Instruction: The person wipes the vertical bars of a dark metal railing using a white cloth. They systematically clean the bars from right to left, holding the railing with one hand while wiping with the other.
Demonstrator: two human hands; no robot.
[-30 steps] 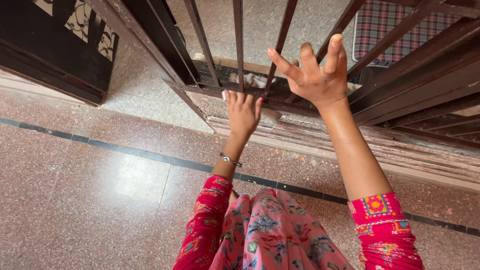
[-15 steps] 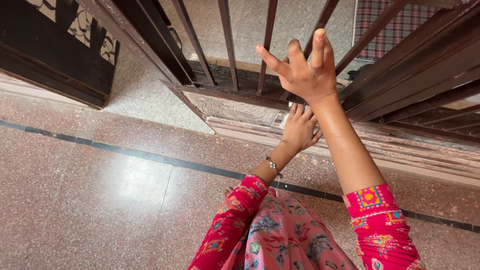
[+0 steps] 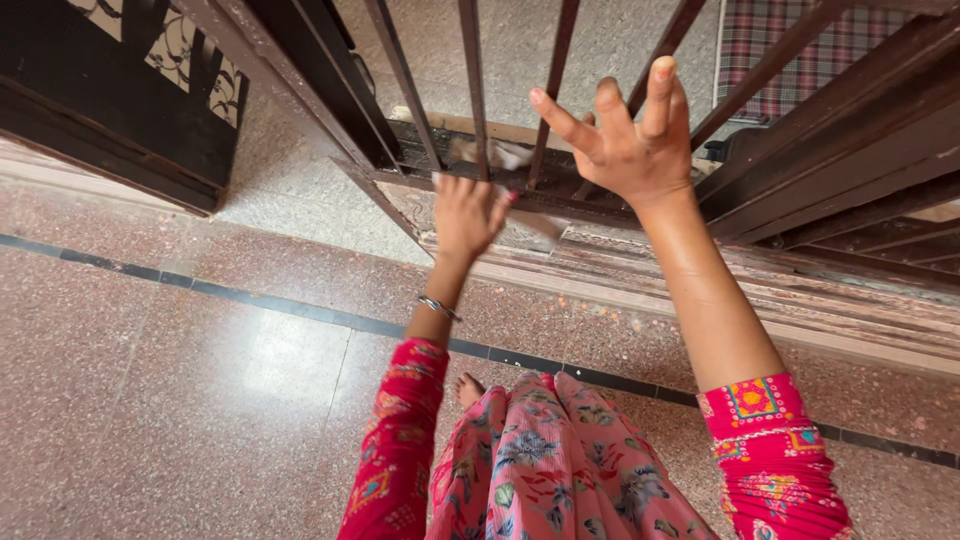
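Observation:
My left hand (image 3: 465,215) reaches down to the bottom rail (image 3: 395,182) of a dark brown barred metal gate (image 3: 472,90). Its fingers curl over the rail onto a white cloth (image 3: 505,155), which pokes out behind the bars and hangs a little below the rail. My right hand (image 3: 625,145) is raised higher, with its palm against an upright bar and its fingers spread wide, holding nothing. Both arms wear pink patterned sleeves, and a thin bracelet is on the left wrist.
A speckled reddish stone floor with a dark inlaid stripe (image 3: 250,300) lies under me, and my bare foot (image 3: 468,388) shows above the pink floral dress. A black patterned door (image 3: 110,100) stands at the left. A checked mat (image 3: 770,40) lies beyond the gate.
My left hand slid right and low along the sill half a second ago, then came back left and up onto the bottom rail. The right hand stayed on the bar.

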